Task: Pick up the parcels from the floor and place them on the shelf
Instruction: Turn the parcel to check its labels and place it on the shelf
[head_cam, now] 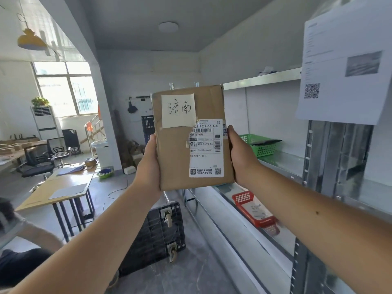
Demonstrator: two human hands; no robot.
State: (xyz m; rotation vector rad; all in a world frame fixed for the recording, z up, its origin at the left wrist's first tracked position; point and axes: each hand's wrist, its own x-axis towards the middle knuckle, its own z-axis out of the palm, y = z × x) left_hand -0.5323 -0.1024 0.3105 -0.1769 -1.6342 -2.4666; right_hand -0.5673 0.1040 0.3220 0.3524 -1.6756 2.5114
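Both hands have a grip on the same thing: the left hand (pixel 148 166) clamps the left edge of a brown cardboard parcel (pixel 191 139) and the right hand (pixel 241 158) clamps its right edge, thumbs at the front and the rest of the fingers hidden behind it. So the parcel is up in the air, upright, held out at arm's length right in the middle of the head view, not touching the shelf or the floor.

On the parcel's face there's a pale handwritten note (pixel 178 110) stuck near the top, and a white shipping label (pixel 206 149) with barcodes lower right, right next to the right thumb.

Off to the right stands the metal shelf (pixel 263 78), pretty close to the parcel. A green basket (pixel 259 145) sits on the middle level just behind the right hand, with something dark lying in it. A red basket (pixel 254 211) sits on the level below, with a white packet inside. A printed sheet (pixel 343 64) with a QR code hangs on the shelf's near upright.

Down on the floor under the parcel there's a black wheeled cart (pixel 157 236) tipped up so its casters show. To the left is a wooden counter (pixel 57 187) with papers on it, office chairs further back.
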